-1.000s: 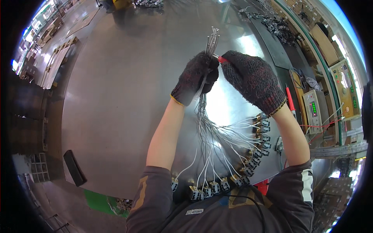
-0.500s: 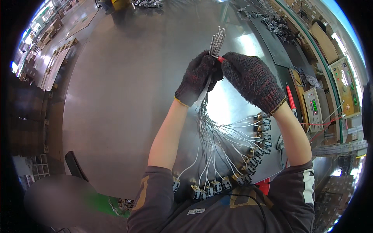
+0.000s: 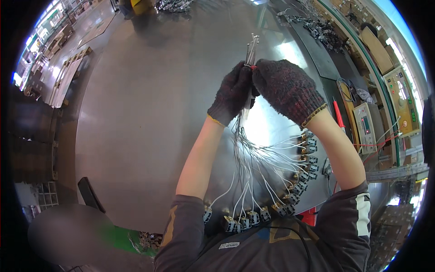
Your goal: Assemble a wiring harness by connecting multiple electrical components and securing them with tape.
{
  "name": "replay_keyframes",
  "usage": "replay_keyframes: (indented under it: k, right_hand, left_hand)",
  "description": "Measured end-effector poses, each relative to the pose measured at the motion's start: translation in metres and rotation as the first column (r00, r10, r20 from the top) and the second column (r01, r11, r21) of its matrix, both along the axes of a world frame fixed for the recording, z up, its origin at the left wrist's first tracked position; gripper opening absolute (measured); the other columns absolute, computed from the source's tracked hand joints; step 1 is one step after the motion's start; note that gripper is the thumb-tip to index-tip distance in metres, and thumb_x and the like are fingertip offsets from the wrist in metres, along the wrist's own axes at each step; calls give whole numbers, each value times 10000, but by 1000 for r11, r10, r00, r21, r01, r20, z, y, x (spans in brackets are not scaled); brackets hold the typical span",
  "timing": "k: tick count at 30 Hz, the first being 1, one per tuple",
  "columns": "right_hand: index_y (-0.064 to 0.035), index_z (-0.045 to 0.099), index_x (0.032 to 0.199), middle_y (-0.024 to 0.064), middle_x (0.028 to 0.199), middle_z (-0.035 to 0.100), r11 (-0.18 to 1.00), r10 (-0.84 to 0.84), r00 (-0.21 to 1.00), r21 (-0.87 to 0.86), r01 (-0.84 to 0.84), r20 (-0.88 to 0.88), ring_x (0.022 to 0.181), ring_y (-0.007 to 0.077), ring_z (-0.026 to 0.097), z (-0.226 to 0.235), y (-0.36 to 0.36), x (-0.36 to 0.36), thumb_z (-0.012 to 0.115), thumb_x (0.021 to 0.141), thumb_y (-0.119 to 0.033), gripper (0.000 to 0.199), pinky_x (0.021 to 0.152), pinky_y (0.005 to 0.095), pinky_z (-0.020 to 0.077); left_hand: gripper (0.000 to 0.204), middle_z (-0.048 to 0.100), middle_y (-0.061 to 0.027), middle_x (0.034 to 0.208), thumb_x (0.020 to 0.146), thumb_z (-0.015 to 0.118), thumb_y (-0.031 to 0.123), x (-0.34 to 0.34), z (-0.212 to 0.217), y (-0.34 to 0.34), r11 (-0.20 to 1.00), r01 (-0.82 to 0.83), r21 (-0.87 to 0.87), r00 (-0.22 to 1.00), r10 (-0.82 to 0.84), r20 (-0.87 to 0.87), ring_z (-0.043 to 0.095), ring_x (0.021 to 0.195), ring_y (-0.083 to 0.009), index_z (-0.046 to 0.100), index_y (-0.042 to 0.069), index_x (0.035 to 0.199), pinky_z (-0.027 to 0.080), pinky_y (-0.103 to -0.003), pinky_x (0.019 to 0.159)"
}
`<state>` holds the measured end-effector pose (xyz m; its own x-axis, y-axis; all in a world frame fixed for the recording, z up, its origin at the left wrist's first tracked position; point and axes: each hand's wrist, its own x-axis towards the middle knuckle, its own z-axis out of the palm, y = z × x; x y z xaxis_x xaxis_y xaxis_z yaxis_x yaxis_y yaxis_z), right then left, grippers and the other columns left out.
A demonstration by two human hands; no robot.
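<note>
Both hands wear dark knitted gloves. My left hand [image 3: 230,94] is closed around a bundle of thin metal-tipped wires [image 3: 251,52], whose silvery ends stand up above the fist. My right hand [image 3: 290,88] presses against it, pinching a red-handled probe [image 3: 253,67]; only a bit of red shows, its tip at the bundle, and the rest is hidden by the glove. Below the hands, grey and white leads [image 3: 247,143] fan out towards me. They end at several small black-and-metal switch-like parts [image 3: 247,221], set in a curve along the table's near right side.
The metal table [image 3: 131,113] spreads out to the left. At the right stand a meter box [image 3: 365,122] with a lit display, a second panel [image 3: 403,102] and a red pen-like probe [image 3: 338,113]. Loose parts [image 3: 319,31] lie at the far right; another pile [image 3: 174,4] lies at the far edge.
My right hand has moved slightly left, closer to my left hand, so less of the red probe shows. The bundle's metal ends stand more upright and closer together.
</note>
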<state>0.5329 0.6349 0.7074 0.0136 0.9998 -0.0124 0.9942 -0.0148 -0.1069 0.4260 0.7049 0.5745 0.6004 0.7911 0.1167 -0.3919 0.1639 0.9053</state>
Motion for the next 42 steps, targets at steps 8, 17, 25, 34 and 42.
replay_keyframes:
  k: [8,17,25,34,42]
  right_hand:
    - [-71,666,1136,171,923,744,989,46,998,136,-50,31,897,375,724,3,-22,21,575,1013,-378,343,807,476,567]
    - [-54,685,1180,157,1079,737,740,65,972,664,105,-227,986,294,735,-16,-153,109,662,986,-288,305,864,377,571]
    - [-10,624,1248,89,1126,676,656,-292,767,463,596,-572,1056,163,635,-127,-299,199,558,1045,-158,259,942,302,490]
    - [-21,661,1172,136,1101,714,746,77,870,607,273,-487,1002,285,701,-125,-264,139,713,869,-45,309,887,390,552]
    - [-90,629,1196,108,1160,668,599,390,916,780,-179,-90,1101,296,642,-26,-93,16,772,780,-256,470,927,455,530]
  left_hand:
    - [467,677,-68,963,1107,376,483,-18,-2,2,987,80,142,988,-97,118,657,823,-158,579,77,1219,566,-343,711]
    - [550,703,-95,1031,1021,473,611,-23,2,-4,883,-89,462,884,284,-372,694,914,-247,592,101,1189,546,-415,805]
    - [406,688,-113,975,987,574,502,-22,49,-36,652,97,752,379,674,-634,686,906,-323,604,114,1103,512,-475,784]
    - [412,669,-81,768,1027,565,497,-52,17,-21,275,-6,961,577,786,-221,621,651,-296,658,96,1028,503,-416,646]
    - [519,545,5,705,1014,468,636,-37,15,-31,880,-457,130,844,475,-248,504,580,-116,608,149,900,401,-299,516]
